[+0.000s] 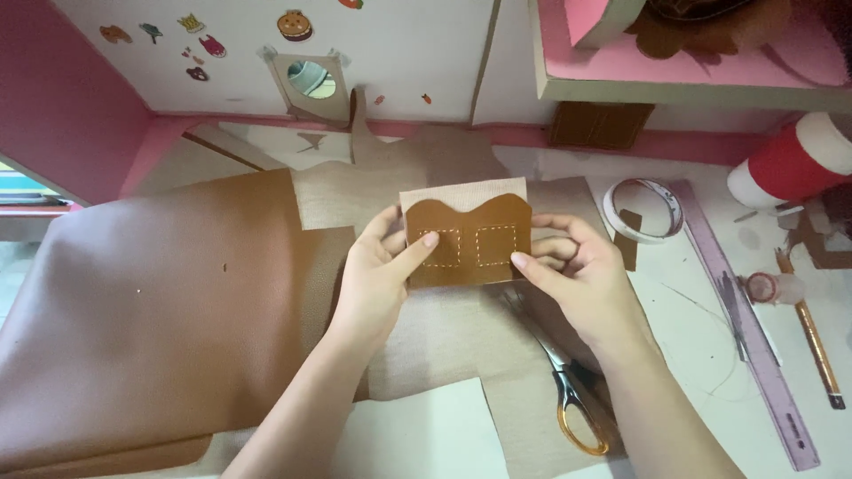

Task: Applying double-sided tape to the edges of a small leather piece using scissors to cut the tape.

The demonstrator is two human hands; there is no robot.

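Observation:
A small brown leather piece with a wavy top edge and two stitched squares is held up over the table between both hands. Behind it sits a beige fabric rectangle that sticks out above its top. My left hand grips the piece's left edge, thumb across the left stitched square. My right hand pinches the right edge, thumb on the lower right corner.
Scissors with orange handles lie below my right hand. A large brown leather sheet covers the left. Beige fabric lies beneath. A tape roll, a purple ruler, a pencil and a red-and-white roll sit at right.

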